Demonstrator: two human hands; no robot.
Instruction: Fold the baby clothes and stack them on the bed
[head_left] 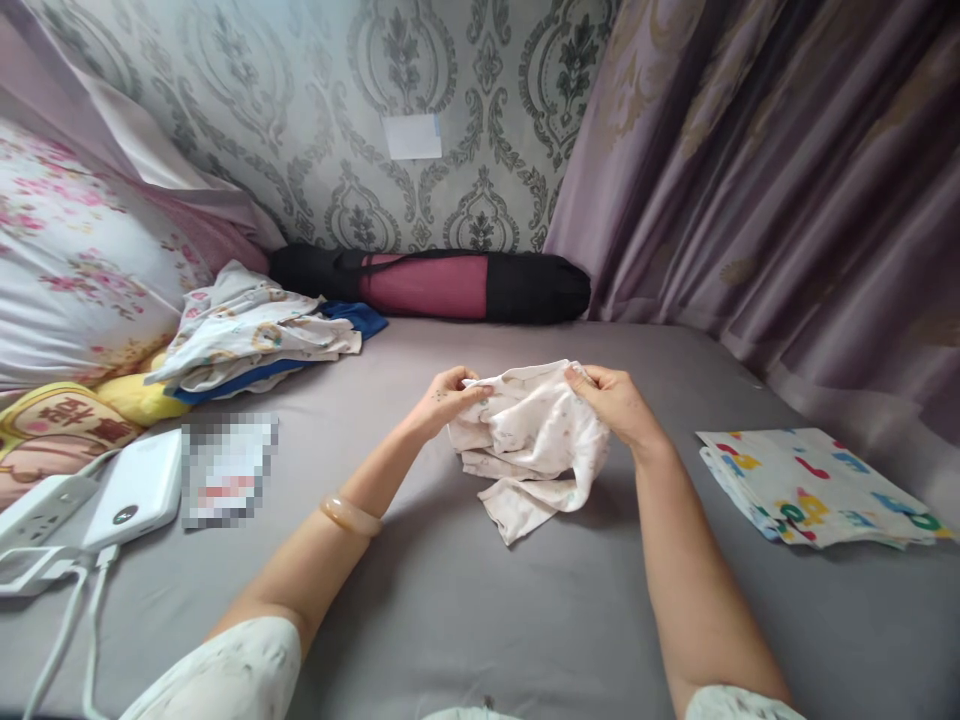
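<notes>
A small pale pink patterned shirt (536, 425) is bunched between my two hands over the grey sheet. My left hand (454, 398) pinches its upper left edge, thumb on top. At the upper right edge, my right hand (611, 398) grips the cloth in the same way. The neckline is stretched between the hands, and one sleeve (529, 505) hangs down towards the bed. Folds in the cloth hide part of the fingers on both sides.
Folded cloth with colourful prints (821, 485) lies at the right. A pile of clothes (255, 325) sits at the left, near a white power bank (139, 485), a power strip (45, 510) and cables. A black and maroon bag (427, 285) lies along the wall.
</notes>
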